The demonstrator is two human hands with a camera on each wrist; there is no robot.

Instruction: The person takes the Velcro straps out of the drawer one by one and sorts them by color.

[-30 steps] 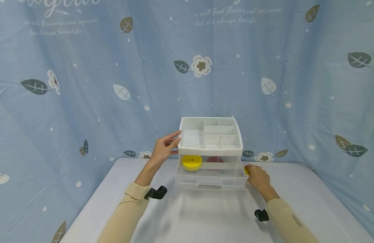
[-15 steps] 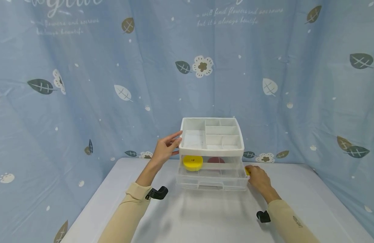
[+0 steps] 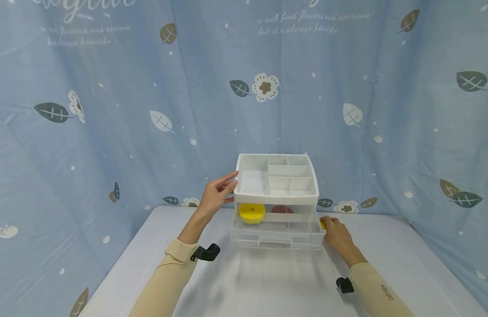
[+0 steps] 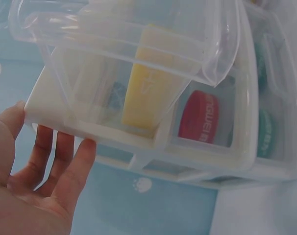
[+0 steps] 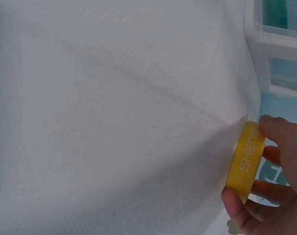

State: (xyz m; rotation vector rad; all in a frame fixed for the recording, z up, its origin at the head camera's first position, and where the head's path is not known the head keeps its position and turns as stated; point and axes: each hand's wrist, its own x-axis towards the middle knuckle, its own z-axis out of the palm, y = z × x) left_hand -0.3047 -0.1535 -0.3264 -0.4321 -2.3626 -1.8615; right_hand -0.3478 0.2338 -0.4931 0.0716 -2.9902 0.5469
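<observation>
Head view: A person's left hand (image 3: 214, 198) touches a white plastic organizer (image 3: 275, 199) with clear drawers on a white table (image 3: 279, 286).
Left wrist view: Grip spread wide, fingertips against the organizer; a round, lettered red disc (image 4: 199, 116) shows inside.
Right wrist view: Right hand (image 5: 284, 176), grip drawn in, pinches a round, lettered yellow disc (image 5: 245, 159) near the organizer.

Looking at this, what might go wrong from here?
1. The fingers of the right hand pinch a yellow roll; being round, it might slip and roll across the table.
2. The clear drawer juts out from the white box, so the box might tip if the drawer is pressed down.
3. The left hand touches the box's side edge, so an accidental push might shift it.
</observation>
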